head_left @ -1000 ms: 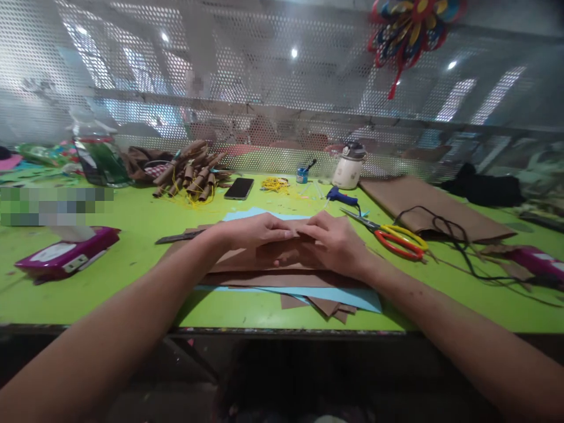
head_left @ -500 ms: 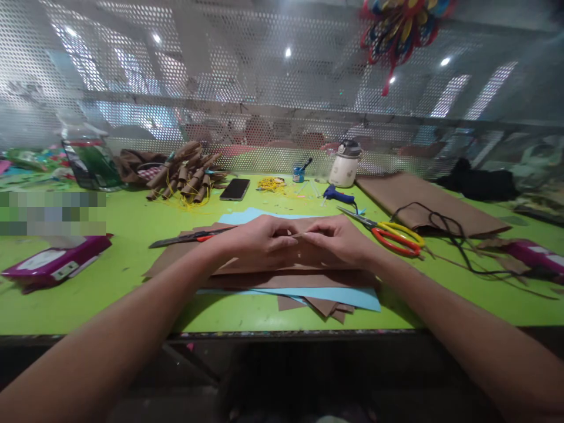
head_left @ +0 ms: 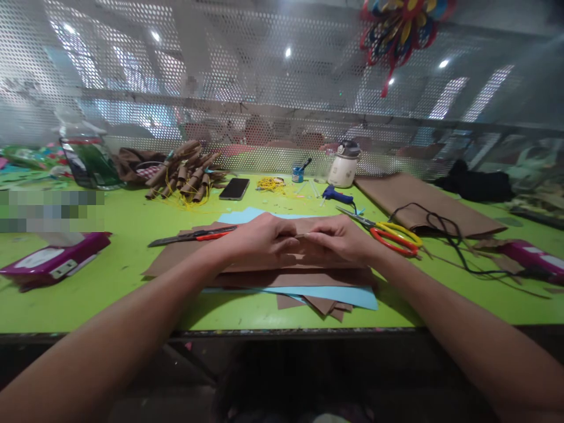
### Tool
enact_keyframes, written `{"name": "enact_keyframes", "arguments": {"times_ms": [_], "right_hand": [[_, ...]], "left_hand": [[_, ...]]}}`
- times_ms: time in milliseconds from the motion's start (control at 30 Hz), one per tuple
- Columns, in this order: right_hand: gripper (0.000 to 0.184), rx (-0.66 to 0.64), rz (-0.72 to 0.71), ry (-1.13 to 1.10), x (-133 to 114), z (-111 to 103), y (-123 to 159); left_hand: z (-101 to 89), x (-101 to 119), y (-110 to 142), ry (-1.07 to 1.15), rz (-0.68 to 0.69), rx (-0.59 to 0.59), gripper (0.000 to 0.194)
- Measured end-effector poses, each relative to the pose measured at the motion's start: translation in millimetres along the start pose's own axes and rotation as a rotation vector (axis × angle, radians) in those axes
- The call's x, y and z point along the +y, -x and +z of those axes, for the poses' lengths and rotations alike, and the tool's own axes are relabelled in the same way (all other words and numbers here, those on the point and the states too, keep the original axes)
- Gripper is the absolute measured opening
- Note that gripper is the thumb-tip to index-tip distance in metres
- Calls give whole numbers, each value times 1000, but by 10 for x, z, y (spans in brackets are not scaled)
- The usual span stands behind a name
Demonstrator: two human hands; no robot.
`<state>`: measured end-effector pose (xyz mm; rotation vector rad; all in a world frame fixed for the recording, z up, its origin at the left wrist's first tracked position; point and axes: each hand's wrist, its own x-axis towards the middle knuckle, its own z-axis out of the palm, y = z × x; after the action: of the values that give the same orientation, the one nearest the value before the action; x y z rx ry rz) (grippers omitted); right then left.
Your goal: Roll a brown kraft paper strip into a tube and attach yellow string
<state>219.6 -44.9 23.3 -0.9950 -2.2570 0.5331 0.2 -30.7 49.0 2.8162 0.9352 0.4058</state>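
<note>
My left hand (head_left: 268,236) and my right hand (head_left: 341,236) meet over a stack of brown paper (head_left: 299,278) at the middle of the table. Between their pinched fingertips is a small, thin strip of brown paper (head_left: 302,236), partly hidden by the fingers. Light blue paper (head_left: 339,296) sticks out below the stack, with smaller brown pieces under its front edge. Beside my left wrist lies a dark, pointed cutting tool with red on it (head_left: 194,236). Scissors with red and yellow handles (head_left: 396,238) rest to the right of my right hand.
Farther back are a bundle of rolled brown paper tubes (head_left: 189,176), a phone (head_left: 234,188), yellow string (head_left: 271,185), a blue glue gun (head_left: 337,195) and a white bottle (head_left: 344,165). Folded brown paper (head_left: 423,202) and a black cord (head_left: 460,247) lie right. A purple tissue pack (head_left: 57,261) sits left.
Both hands stay together over the stack, with the fingertips shifting slightly around the small strip. The whole view has moved a little; the table things lie as before.
</note>
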Motion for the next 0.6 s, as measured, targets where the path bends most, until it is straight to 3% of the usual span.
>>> {"name": "enact_keyframes", "arguments": {"times_ms": [233, 333, 600], "right_hand": [[23, -44, -69, 69, -19, -35, -18], [28, -38, -82, 91, -35, -20, -16], [25, -44, -13, 60, 25, -40, -11]], "left_hand": [[39, -114, -48, 99, 14, -52, 23], [35, -94, -45, 152, 18, -84, 26], [-7, -87, -2, 150, 6, -73, 27]]}}
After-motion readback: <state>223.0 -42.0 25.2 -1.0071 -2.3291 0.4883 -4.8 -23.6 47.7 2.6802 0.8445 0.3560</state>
